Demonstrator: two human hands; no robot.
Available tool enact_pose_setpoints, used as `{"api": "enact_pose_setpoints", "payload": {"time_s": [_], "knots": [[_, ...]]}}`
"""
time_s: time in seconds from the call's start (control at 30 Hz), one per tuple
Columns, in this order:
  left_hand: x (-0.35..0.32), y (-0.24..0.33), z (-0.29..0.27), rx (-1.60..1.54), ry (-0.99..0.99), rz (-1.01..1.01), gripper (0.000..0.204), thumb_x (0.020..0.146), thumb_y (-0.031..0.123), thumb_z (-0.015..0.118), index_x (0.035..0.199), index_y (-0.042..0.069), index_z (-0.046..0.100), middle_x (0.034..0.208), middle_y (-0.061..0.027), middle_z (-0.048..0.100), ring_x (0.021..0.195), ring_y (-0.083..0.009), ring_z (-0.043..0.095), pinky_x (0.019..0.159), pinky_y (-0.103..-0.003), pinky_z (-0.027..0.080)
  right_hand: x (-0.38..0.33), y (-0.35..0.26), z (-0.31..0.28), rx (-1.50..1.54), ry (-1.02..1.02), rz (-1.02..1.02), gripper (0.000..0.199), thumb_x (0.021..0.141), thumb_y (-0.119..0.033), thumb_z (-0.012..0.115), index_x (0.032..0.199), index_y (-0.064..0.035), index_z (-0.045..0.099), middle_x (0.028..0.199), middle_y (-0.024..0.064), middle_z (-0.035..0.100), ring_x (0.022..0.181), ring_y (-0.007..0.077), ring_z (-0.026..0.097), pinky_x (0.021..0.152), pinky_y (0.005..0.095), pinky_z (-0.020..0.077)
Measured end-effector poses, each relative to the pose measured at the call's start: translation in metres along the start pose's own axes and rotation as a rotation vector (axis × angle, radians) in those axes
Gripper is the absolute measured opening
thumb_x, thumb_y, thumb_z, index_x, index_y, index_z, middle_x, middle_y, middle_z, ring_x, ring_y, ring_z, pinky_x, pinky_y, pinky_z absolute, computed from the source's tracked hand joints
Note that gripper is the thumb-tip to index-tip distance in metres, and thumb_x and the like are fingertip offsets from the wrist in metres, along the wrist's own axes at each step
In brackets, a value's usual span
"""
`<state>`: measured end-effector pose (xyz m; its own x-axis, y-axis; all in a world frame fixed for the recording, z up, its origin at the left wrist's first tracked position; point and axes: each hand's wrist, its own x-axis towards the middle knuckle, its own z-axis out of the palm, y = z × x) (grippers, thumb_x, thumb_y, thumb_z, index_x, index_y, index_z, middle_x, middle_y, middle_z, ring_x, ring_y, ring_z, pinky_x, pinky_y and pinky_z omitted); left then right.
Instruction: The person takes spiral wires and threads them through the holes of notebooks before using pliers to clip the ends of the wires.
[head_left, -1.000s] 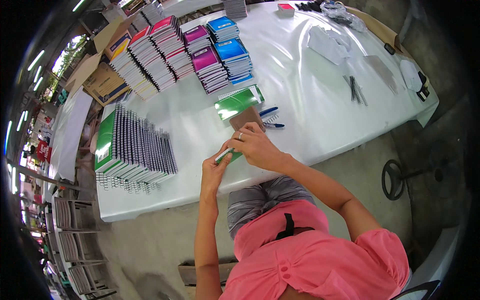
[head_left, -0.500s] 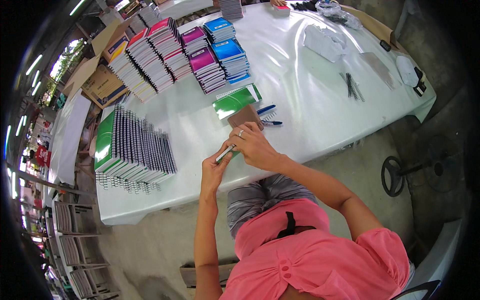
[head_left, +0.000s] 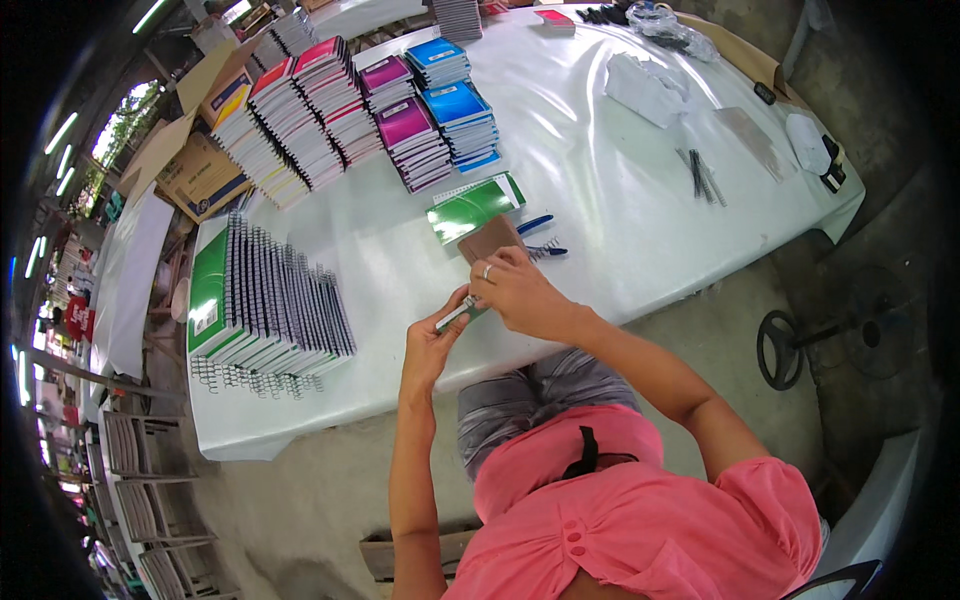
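Note:
My left hand (head_left: 431, 345) is closed around a small green notebook (head_left: 457, 313), held edge-on just above the table's front edge. Over its upper end my right hand (head_left: 525, 292) is bent, with a ring on one finger. Its fingers are pinched together at the notebook's edge, and whatever lies between them is hidden. Just beyond my right fingers a brown block (head_left: 491, 240) leans against or lies on a green-covered notebook (head_left: 478, 206). Beside the block are a blue pen (head_left: 535, 223), a second blue pen (head_left: 551, 252) and a loose wire coil (head_left: 546, 244).
Green spiral notebooks (head_left: 270, 300) stand in a row at left, coils sticking out. Stacks of red (head_left: 325, 95), purple (head_left: 410, 125) and blue notebooks (head_left: 462, 115) fill the back left, near a cardboard box (head_left: 200, 172). Loose coils (head_left: 704, 178) and white plastic (head_left: 645, 88) lie at right.
Both hands have shifted slightly, with the notebook still in my left hand. A person's hand at the far table edge, by a small red-topped stack, has gone from view.

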<state>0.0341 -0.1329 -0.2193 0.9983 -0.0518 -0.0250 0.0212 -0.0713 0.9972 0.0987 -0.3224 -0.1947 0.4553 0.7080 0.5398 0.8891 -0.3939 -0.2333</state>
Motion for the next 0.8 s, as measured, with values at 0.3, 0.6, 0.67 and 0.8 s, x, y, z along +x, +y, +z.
{"api": "enact_pose_setpoints", "payload": {"time_s": [0.3,0.6,0.67,0.8], "knots": [[0.000,0.009,-0.019,0.074,-0.100,-0.132,0.050,0.087,0.018,0.071,0.131,0.000,0.056,0.120,-0.0059,0.065,0.110,-0.0102,0.054,0.099,-0.026,0.040,0.004,-0.007,-0.002,-0.119,-0.051,-0.092,0.016,0.082,-0.011,0.060,0.097,-0.0058,0.060,0.099,0.0094,0.060,0.098,0.0223,0.058,0.093,0.0393,0.0359],[0.001,0.005,-0.012,0.222,0.004,-0.032,0.051,0.084,0.013,0.072,0.132,0.006,0.057,0.119,-0.0086,0.068,0.100,-0.0049,0.054,0.087,-0.024,0.046,0.012,-0.010,0.001,0.003,0.010,-0.029,0.020,0.077,-0.008,0.063,0.097,-0.0068,0.060,0.098,0.0058,0.059,0.095,0.0213,0.058,0.092,0.0384,0.0380],[0.002,0.002,-0.013,0.160,-0.014,0.062,0.050,0.086,0.013,0.072,0.133,0.006,0.056,0.115,-0.0069,0.069,0.098,-0.0048,0.053,0.086,-0.023,0.046,0.010,-0.012,0.004,0.007,-0.010,-0.032,0.021,0.076,-0.007,0.064,0.097,-0.0070,0.060,0.098,0.0054,0.059,0.095,0.0212,0.058,0.091,0.0384,0.0380],[0.000,0.000,-0.014,0.177,-0.015,0.048,0.048,0.088,0.016,0.070,0.132,0.005,0.056,0.110,-0.0040,0.071,0.095,-0.0042,0.052,0.084,-0.023,0.046,0.012,-0.013,0.003,-0.068,-0.075,-0.063,0.022,0.080,-0.008,0.057,0.102,-0.0046,0.059,0.096,0.0074,0.060,0.093,0.0202,0.058,0.088,0.0365,0.0375]]}}
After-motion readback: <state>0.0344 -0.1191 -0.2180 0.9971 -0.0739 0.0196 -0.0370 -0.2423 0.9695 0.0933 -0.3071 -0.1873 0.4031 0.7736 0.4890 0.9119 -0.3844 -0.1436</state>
